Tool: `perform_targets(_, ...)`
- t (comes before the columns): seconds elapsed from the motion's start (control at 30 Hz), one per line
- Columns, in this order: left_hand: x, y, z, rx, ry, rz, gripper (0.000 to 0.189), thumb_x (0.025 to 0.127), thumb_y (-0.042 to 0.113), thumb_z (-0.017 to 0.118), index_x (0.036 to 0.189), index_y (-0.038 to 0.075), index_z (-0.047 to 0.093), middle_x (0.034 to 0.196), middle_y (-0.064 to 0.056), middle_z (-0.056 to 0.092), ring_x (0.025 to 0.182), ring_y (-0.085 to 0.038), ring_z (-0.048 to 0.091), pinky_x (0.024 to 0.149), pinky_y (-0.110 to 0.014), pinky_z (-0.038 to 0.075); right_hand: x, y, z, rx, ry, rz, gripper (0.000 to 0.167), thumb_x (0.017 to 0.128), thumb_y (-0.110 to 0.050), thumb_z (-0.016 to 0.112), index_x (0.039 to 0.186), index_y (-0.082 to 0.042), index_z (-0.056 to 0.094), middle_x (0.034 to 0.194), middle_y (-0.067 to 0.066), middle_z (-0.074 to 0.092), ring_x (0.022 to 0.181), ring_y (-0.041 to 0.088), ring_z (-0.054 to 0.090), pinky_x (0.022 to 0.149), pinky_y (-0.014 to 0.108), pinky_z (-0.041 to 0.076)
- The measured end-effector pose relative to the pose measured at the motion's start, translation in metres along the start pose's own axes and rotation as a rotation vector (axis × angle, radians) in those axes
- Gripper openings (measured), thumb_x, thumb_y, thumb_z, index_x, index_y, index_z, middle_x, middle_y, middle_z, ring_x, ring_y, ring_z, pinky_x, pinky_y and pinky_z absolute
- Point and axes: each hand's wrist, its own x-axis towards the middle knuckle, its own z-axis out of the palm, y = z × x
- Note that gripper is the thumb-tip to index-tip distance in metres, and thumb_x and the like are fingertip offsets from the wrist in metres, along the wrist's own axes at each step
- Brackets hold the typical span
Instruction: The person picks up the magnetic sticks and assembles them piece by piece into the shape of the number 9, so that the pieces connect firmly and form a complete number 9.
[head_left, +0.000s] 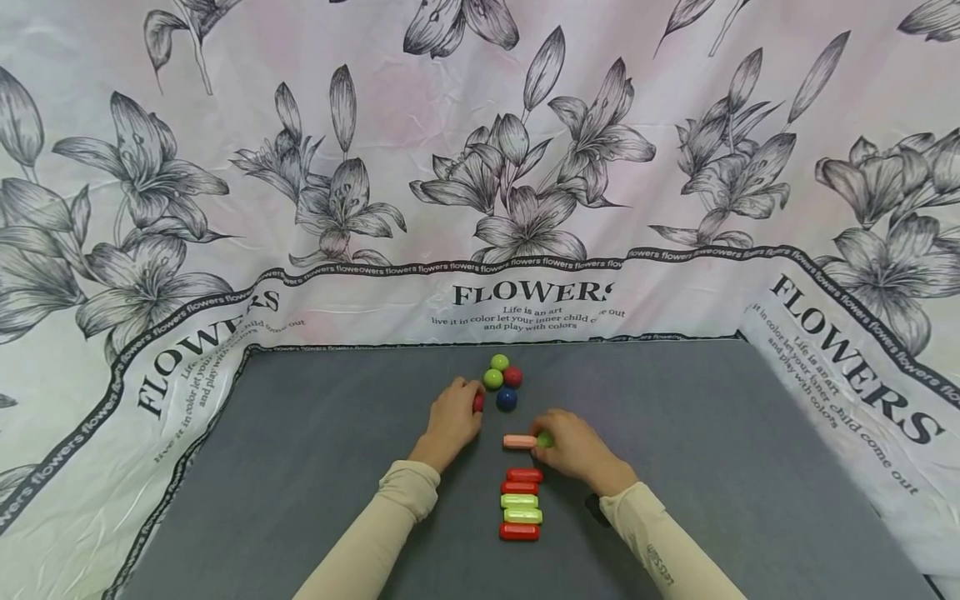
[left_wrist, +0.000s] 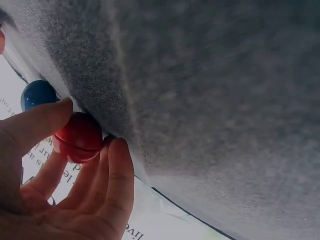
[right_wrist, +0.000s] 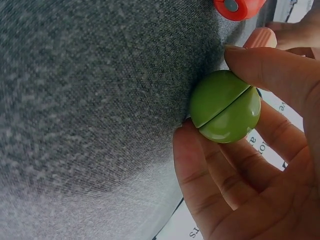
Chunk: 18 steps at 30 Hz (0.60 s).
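My left hand (head_left: 452, 418) pinches a shiny red ball (left_wrist: 79, 139) with a dark seam between thumb and fingertips, low over the grey table. Beside it is a dark blue ball (head_left: 507, 399). Two light green balls (head_left: 499, 362) and another red ball (head_left: 513, 377) cluster just behind. My right hand (head_left: 576, 448) grips a green ball (right_wrist: 225, 106), split by a seam, by thumb and fingers at the tabletop. A peach-coloured stick-shaped piece (head_left: 518, 442) lies just left of those fingers. In the right wrist view, the thumb partly covers this piece.
Nearer me, several short red and yellow-green cylinders (head_left: 521, 502) lie crosswise in a column on the grey tabletop (head_left: 322, 467). A white cloth (head_left: 360, 308) printed with flowers and lettering hangs behind the table and lines both sides.
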Motion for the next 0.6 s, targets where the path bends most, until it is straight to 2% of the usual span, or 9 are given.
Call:
perform_targets(0.23,-0.013,0.001,-0.004,-0.010,-0.072,0.045,0.028,0.084,0.012,0.077,0.110,0.013,0.070,0.102,-0.008,0.064,0.086,-0.026,0.064,0.072,-0.045,0.053,0.003,-0.002,0.000,-0.005,-0.003,0.004,0.013,0.080,-0.013,0.080,0.089,-0.010,0.072,0.085,0.002,0.065,0.075,0.015,0.055,0.070,0.035,0.047)
perform_targets(0.4,-0.024,0.005,-0.005,0.006,-0.099,0.075,0.028,0.084,0.013,0.078,0.111,0.013,0.070,0.101,-0.007,0.064,0.084,-0.022,0.062,0.072,-0.040,0.052,0.005,-0.001,0.001,0.000,-0.008,0.013,0.013,0.079,-0.013,0.080,0.089,-0.010,0.072,0.085,0.002,0.064,0.075,0.014,0.054,0.069,0.034,0.047)
perform_targets(0.6,-0.030,0.011,-0.006,0.028,-0.142,0.092,0.030,0.084,0.016,0.079,0.113,0.014,0.071,0.102,-0.006,0.066,0.086,-0.021,0.063,0.074,-0.039,0.053,0.008,-0.002,0.002,0.010,0.004,0.017,0.013,0.079,-0.013,0.080,0.089,-0.011,0.073,0.084,0.002,0.064,0.074,0.014,0.053,0.069,0.033,0.046)
